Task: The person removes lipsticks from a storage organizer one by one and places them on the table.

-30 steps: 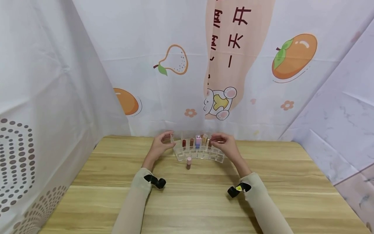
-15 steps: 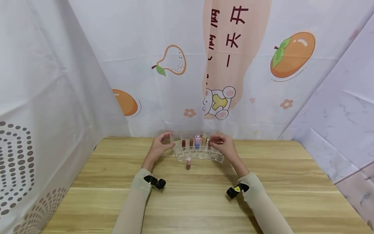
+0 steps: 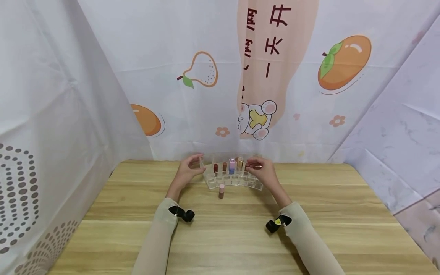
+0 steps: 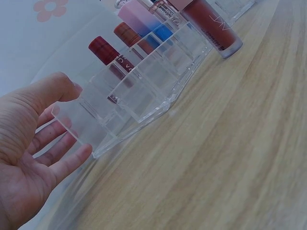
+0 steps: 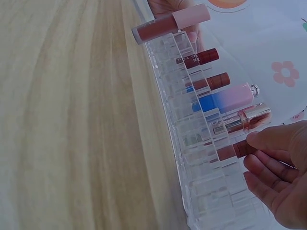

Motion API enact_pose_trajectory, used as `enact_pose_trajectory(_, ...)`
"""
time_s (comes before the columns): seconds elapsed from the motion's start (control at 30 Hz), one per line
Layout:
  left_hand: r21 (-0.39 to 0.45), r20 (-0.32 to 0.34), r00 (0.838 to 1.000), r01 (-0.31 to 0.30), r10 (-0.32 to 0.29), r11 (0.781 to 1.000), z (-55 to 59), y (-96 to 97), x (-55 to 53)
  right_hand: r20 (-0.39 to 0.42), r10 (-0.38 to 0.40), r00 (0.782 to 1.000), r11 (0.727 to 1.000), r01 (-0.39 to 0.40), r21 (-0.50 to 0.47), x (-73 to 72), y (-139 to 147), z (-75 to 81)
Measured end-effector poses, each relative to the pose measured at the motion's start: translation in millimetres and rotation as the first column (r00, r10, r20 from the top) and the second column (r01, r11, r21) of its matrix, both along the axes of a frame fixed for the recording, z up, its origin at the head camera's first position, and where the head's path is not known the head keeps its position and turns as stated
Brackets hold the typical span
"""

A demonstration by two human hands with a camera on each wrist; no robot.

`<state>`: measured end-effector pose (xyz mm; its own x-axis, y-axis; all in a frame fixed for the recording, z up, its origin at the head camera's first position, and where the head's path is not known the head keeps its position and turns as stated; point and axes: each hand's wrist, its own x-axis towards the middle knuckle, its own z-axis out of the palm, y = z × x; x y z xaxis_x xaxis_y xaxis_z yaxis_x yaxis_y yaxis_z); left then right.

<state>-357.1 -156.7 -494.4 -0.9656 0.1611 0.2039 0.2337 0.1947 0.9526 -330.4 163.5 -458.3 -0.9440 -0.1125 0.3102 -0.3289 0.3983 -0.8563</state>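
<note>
A clear acrylic lipstick organizer [image 3: 254, 185] with stepped compartments stands at the table's back. My left hand [image 3: 185, 172] holds its left end, thumb at the top edge and fingers behind the side wall [image 4: 79, 125]. With thumb and forefinger, my right hand [image 3: 266, 172] pinches the brown cap of a lip gloss tube [image 5: 234, 151] seated in a compartment. Beside that tube stand a gold-capped tube [image 5: 244, 120], a pink-and-blue tube [image 5: 225, 99], a brown tube [image 5: 213, 82] and a dark red tube [image 5: 201, 58]. The right hand's palm faces the organizer's right end.
In front of the organizer a pink-capped lip gloss [image 3: 221, 191] stands upright on the wooden table [image 3: 220, 236]. A white printed curtain [image 3: 178, 114] hangs right behind the organizer. Black wrist cameras [image 3: 182, 214] sit on both sleeves.
My right hand has shifted slightly left, and its fingertips have come onto the brown lip gloss's cap. The left hand keeps its hold on the organizer. The head view has drifted a little.
</note>
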Motion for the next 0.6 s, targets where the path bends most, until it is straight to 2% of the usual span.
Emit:
enact_pose_trajectory(0.13, 0.006, -0.004, 1.0, 0.004, -0.004, 1.0, -3.5, -0.4, -0.7, -0.006, -0.002, 1.0, 1.0, 0.002, 0.015, 0.8, -0.7, -2.3)
enact_pose_trajectory(0.6, -0.001, 0.003, 1.0, -0.005, 0.005, 1.0, 2.1, 1.0, 2.7, -0.039, 0.001, 0.999, 1.0, -0.001, 0.001, 2.3, -3.2, -2.4)
